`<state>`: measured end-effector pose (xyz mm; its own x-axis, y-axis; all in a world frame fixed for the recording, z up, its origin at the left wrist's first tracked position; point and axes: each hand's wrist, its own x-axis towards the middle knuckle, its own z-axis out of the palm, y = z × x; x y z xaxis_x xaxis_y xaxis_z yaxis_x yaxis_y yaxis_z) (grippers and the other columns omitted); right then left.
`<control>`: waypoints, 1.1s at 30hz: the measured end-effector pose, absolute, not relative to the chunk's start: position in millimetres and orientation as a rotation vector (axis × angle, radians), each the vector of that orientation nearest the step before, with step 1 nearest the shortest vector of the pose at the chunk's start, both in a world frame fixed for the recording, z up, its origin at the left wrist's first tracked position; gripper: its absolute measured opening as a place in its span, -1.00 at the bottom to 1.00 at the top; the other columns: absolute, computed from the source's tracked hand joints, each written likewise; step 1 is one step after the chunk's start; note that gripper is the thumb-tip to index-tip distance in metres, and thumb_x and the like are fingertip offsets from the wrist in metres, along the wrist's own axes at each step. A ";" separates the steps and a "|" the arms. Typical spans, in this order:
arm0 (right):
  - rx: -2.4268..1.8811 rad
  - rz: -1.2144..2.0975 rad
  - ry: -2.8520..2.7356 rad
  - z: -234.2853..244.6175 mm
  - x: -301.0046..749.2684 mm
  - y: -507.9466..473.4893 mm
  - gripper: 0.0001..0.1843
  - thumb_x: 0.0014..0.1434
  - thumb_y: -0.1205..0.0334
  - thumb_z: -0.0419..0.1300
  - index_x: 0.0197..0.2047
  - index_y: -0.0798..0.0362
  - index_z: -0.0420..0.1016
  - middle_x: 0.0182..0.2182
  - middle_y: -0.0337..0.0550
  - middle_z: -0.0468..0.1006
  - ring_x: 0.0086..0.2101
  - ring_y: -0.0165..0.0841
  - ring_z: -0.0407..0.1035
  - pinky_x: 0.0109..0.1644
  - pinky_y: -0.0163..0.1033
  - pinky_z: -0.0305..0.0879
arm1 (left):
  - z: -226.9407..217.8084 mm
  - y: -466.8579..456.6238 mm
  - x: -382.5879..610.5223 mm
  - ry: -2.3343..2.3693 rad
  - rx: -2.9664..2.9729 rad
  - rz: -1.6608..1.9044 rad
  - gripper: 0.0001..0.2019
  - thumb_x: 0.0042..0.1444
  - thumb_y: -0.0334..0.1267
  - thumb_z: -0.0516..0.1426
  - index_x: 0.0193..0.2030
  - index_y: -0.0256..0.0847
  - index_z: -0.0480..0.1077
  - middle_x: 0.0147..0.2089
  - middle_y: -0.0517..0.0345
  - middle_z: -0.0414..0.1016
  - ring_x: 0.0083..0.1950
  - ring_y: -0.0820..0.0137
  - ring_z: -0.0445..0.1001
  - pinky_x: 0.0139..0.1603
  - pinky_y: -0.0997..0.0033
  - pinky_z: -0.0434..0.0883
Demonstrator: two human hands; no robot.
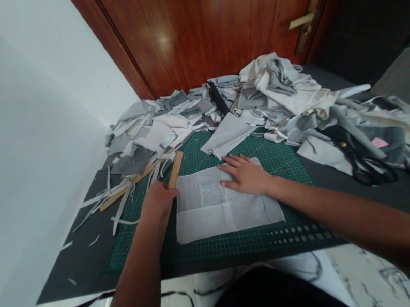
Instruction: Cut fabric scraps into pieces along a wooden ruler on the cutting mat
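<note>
A pale grey-white piece of cloth (208, 221) lies flat on the green cutting mat (221, 248), with seams or fold lines across it. My right hand (247, 175) is open, its fingers spread over the upper right part of the cloth. At the cloth's left edge, my left hand (159, 201) is closed on a wooden ruler (177, 169) that runs beside the cloth. Part of the ruler is hidden behind that hand and forearm. Just beyond the cloth lies a folded light cloth piece (227, 135).
Fabric scraps (157, 130) heap along the back, with a larger pile of cloth (283, 82) at the back right. Black-handled scissors (367, 168) rest on the right. Narrow strips and another wooden ruler (117, 195) lie left. A wall (46, 122) and wooden door (199, 23) border the table.
</note>
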<state>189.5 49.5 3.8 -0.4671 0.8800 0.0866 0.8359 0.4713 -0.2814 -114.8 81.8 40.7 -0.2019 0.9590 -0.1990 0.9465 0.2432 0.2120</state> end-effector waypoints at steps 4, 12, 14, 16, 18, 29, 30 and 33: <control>-1.493 0.293 -2.471 3.7 192.7 58.8 -0.17 0.36 -0.30 0.02 0.48 0.07 0.21 0.48 0.13 0.09 0.44 0.08 -0.02 0.47 0.24 -0.09 | 47.7 77.9 -122.6 2.225 1.817 0.114 -0.62 0.02 -0.24 0.20 0.02 -0.23 0.38 -0.15 -0.05 0.59 -0.08 0.07 0.59 -0.16 0.25 0.42; -1.531 0.494 -2.292 20.2 179.6 129.7 -0.15 0.32 -0.18 0.17 0.48 0.21 0.17 0.48 0.17 0.07 0.44 0.02 -0.02 0.49 0.09 -0.07 | 84.8 41.4 -133.1 1.895 1.901 0.709 -0.57 0.12 -0.18 0.12 0.16 -0.09 0.27 -0.36 0.27 0.41 -0.47 0.37 0.39 -0.47 0.43 0.27; -1.534 0.514 -2.241 29.5 176.5 148.0 -0.24 0.37 -0.10 0.13 0.45 0.24 0.21 0.43 0.18 0.20 0.40 -0.07 0.12 0.45 -0.04 0.06 | 91.4 32.1 -115.9 1.755 1.897 0.880 -0.66 0.13 -0.13 0.15 0.05 -0.08 0.35 -0.30 0.25 0.43 -0.44 0.41 0.38 -0.45 0.46 0.28; -1.545 0.508 -2.173 38.2 177.1 152.7 -0.35 0.43 0.00 0.05 0.42 0.25 0.23 0.36 0.17 0.34 0.32 -0.14 0.27 0.39 -0.09 0.17 | 89.3 27.3 -90.6 1.636 1.857 1.022 -0.73 0.12 -0.14 0.18 -0.04 -0.11 0.41 -0.29 0.23 0.44 -0.39 0.42 0.40 -0.41 0.48 0.30; -1.559 0.483 -2.109 43.2 183.1 140.0 -0.44 0.45 0.10 0.02 0.39 0.24 0.27 0.29 0.14 0.43 0.25 -0.16 0.36 0.33 -0.10 0.25 | 77.5 26.8 -60.5 1.508 1.758 1.056 -0.75 0.12 -0.16 0.19 -0.05 -0.12 0.44 -0.28 0.23 0.43 -0.38 0.43 0.42 -0.42 0.48 0.33; -1.322 0.308 -2.367 -7.6 242.5 -25.2 -0.47 0.40 0.15 0.10 0.35 0.17 0.38 0.35 0.16 0.34 0.33 -0.09 0.24 0.40 0.07 0.17 | 1.8 29.6 52.5 1.533 1.891 0.801 -0.76 0.28 -0.37 0.10 0.07 -0.23 0.40 -0.19 0.04 0.56 -0.14 0.26 0.53 -0.04 0.23 0.45; -1.321 0.256 -2.405 -10.8 242.7 -29.8 -0.47 0.42 0.13 0.06 0.38 0.11 0.37 0.40 0.12 0.27 0.36 -0.08 0.19 0.42 0.09 0.14 | 1.4 27.6 52.8 1.559 1.971 0.769 -0.74 0.29 -0.36 0.10 0.09 -0.24 0.41 -0.16 0.01 0.56 -0.08 0.22 0.52 0.04 0.17 0.43; -1.364 0.159 -2.450 -15.1 241.0 -34.5 -0.45 0.46 0.10 -0.03 0.44 0.04 0.29 0.45 0.04 0.18 0.40 -0.09 0.13 0.45 0.08 0.08 | 2.8 19.9 48.5 1.680 2.281 0.586 -0.69 0.32 -0.29 0.08 0.16 -0.18 0.46 0.01 -0.08 0.55 0.10 0.07 0.44 0.17 0.00 0.35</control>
<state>241.0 -34.5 -15.1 -0.4866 0.8423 0.2318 0.8054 0.5353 -0.2544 48.5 19.9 2.8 0.2550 0.9516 0.1714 0.8516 -0.3050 0.4262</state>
